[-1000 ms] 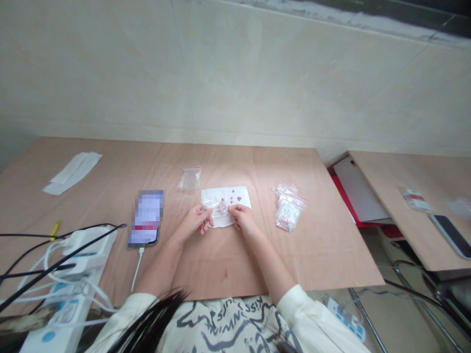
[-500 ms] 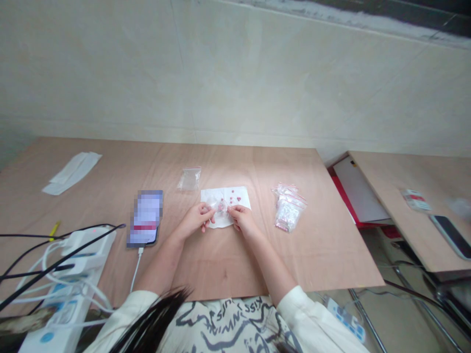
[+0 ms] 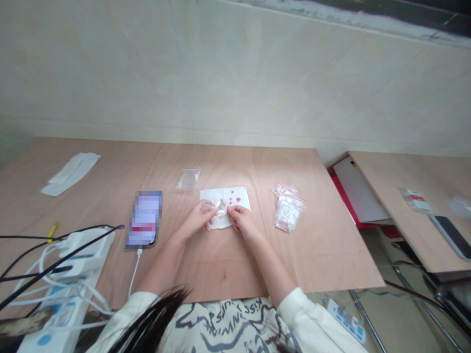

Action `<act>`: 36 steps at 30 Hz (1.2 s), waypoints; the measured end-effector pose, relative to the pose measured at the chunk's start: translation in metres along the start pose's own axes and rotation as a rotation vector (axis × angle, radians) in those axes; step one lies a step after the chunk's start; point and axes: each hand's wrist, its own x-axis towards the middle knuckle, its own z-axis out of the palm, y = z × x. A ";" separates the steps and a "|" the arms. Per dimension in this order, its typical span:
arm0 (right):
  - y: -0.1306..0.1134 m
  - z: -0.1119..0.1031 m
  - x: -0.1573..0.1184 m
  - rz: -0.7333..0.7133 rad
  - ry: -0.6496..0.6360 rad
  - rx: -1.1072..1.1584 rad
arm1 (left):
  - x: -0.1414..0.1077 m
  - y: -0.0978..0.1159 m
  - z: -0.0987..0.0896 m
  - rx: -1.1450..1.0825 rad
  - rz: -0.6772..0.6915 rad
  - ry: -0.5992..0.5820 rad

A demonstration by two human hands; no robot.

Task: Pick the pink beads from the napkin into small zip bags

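Both hands meet over a white sheet of paper [image 3: 241, 193] on the wooden table. A small clear plastic bag [image 3: 221, 208] is stretched between them. My left hand [image 3: 200, 215] is closed on the bag's left side. At its right side, my right hand [image 3: 241, 218] pinches it between thumb and fingers. Several small red pieces [image 3: 238, 199] lie on the paper just beyond my right hand; their kind is too small to make out. Past the paper's upper left corner lies another clear zip bag [image 3: 189, 179].
Right of the paper is a pile of filled zip bags [image 3: 289, 211]. A charging phone [image 3: 145, 218] lies to the left, near a power strip [image 3: 83, 250] with tangled cables. White strips [image 3: 71, 172] lie far left. A second table [image 3: 415, 235] holds another phone [image 3: 455, 236].
My left hand has shifted slightly right, nearer my right hand. The plastic bag between them looks more bunched and whitish. The other things on the table stay where they were.
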 end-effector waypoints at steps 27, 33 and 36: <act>0.038 0.018 -0.033 -0.469 0.185 -0.604 | -0.015 -0.015 -0.013 -0.188 0.054 0.202; 0.039 0.029 -0.038 -0.488 0.206 -0.589 | -0.022 -0.016 -0.019 -0.195 0.055 0.178; 0.025 0.026 -0.039 -0.365 0.140 -0.397 | -0.028 -0.011 -0.010 -0.203 0.048 0.212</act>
